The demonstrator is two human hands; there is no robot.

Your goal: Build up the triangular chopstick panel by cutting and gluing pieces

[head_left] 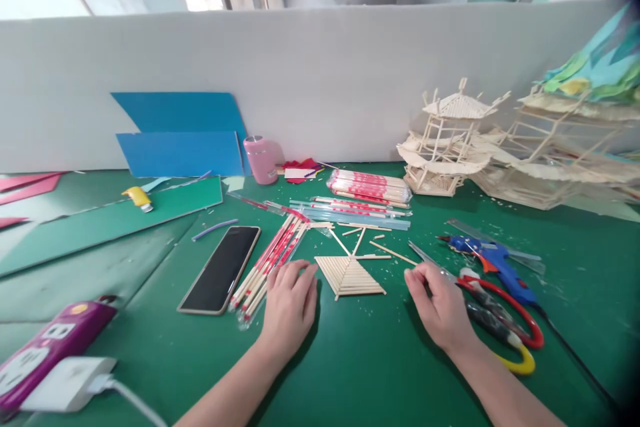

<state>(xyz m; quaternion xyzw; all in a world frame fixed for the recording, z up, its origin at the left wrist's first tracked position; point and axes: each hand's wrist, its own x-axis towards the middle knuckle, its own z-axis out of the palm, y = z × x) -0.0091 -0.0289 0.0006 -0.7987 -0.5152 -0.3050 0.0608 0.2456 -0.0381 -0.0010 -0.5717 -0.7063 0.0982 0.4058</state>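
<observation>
My right hand (440, 303) pinches one end of a thin wooden stick (393, 252), which points up and left. Left of it on the green table lies a partly built fan-shaped panel (353, 277) of glued sticks, with a few bare struts spreading from its top. My left hand (291, 300) rests loosely beside the panel's left edge, holding nothing, its fingers bent slightly down. Under and beside its fingertips are wrapped chopsticks (273, 260) in red-and-white sleeves. Red-handled scissors (520, 310) and yellow-handled pliers (523, 360) lie just right of my right hand.
A blue glue gun (493, 260) with its cord lies at the right. Behind stand stick-built pavilion models (450, 147), a chopstick bundle (370, 185) and a pink cup (261, 160). A phone (220, 270) and a purple power strip (55, 347) are on the left.
</observation>
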